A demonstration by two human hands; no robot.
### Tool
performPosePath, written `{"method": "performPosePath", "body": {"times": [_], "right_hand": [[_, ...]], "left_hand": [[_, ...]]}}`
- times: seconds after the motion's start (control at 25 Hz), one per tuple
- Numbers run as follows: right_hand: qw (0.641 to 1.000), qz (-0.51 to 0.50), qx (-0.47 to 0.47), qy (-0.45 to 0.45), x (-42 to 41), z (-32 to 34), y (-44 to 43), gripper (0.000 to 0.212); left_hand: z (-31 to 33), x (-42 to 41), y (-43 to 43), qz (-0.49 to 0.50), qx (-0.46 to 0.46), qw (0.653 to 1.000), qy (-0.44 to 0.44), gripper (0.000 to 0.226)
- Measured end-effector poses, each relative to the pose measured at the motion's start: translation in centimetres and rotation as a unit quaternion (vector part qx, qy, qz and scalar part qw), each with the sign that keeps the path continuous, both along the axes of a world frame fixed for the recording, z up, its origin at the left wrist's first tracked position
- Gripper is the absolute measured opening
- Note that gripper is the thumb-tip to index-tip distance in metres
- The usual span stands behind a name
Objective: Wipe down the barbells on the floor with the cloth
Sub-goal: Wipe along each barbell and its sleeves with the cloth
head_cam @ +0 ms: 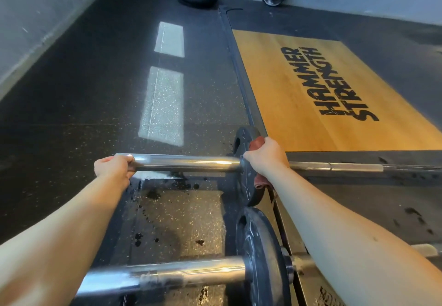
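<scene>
**A:** Rubber floor, wooden platform beyond. Where's the far bar?

**B:** Lying left-to-right under both hands. The left hand curls its fingers round the sleeve tip. The right hand clamps the cloth at the plate, and the shaft runs rightward from there.

**A:** Its look?

**B:** Bright chrome sleeve, duller shaft.

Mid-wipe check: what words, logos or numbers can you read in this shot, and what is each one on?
"HAMMER STRENGTH": black letters on the wooden platform.
Dark print on the floor panel at the bottom edge: cut off and blurred, unreadable.
Pale marks on the near weight plate: too faint to read.
</scene>
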State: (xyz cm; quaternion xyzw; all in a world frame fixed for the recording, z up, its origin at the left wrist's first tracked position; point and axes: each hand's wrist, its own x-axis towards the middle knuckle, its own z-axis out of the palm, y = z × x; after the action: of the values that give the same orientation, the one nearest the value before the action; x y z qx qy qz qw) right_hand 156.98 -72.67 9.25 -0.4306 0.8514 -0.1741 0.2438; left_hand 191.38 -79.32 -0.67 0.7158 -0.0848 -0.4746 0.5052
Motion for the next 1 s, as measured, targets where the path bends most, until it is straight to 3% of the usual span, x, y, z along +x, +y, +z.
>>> {"method": "performPosePath", "body": {"times": [0.28, 0.44, 0.6, 0.76, 1.0], "right_hand": [[0.999, 0.033, -0.015, -0.024, -1.0, 0.2, 0.7, 0.080], [0.998, 0.025, -0.043, -0.044, -0.7, -0.8, 1.5, 0.070], [0.999, 0.035, 0.022, -0.001, -0.3, -0.5, 1.5, 0.063], [0.997, -0.012, 0.003, -0.080, 0.3, -0.4, 1.4, 0.073], [0.991, -0.068, -0.035, -0.109, 1.4, -1.1, 2.2, 0.063]], "left_hand": [[0.1, -0.5, -2.0, -0.025, 0.035, 0.998, -0.038, 0.053], [0.6, -0.9, -2.1, -0.021, 0.022, 0.998, -0.062, 0.060], [0.2, -1.1, -1.7, -0.007, 0.035, 0.996, -0.082, 0.064], [0.4, -1.6, -1.6, -0.002, 0.031, 0.998, -0.055, 0.065], [0.9, -0.7, -0.9, 0.010, 0.029, 1.000, -0.009, 0.054]]}}
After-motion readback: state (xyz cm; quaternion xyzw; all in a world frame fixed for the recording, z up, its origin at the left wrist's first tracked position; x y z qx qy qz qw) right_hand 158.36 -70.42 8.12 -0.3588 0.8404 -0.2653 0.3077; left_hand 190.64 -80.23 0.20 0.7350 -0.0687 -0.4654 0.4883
